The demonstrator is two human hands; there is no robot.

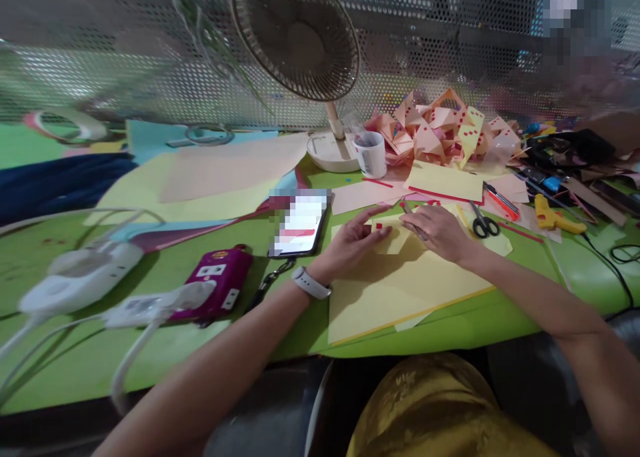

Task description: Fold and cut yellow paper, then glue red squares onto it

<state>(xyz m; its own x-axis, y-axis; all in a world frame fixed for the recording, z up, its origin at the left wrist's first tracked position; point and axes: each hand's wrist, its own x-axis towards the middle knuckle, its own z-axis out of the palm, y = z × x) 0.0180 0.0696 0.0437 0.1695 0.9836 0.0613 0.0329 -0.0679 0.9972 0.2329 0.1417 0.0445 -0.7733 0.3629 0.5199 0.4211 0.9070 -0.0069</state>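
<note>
My left hand (pixel 354 238), a pale band on its wrist, rests with thumb and forefinger stretched apart on a small yellow paper piece (pixel 395 242). A small red square (pixel 379 226) lies on that piece near the thumb. My right hand (pixel 437 231) is closed on a slim metal tool that looks like tweezers (pixel 406 207), tip angled toward tiny red bits just beyond. Its exact kind is partly hidden by the fingers. Under both hands lies a large yellow sheet (pixel 380 303). Black-handled scissors (pixel 485 225) lie to the right of my right hand.
A phone (pixel 300 223) lies left of my left hand. Behind stand a white cup (pixel 371 155), a fan (pixel 300 43) and a heap of folded pink papers (pixel 435 130). A red cutter (pixel 501 201) and yellow glue gun (pixel 557 217) lie right; a purple power block (pixel 217 280) sits left.
</note>
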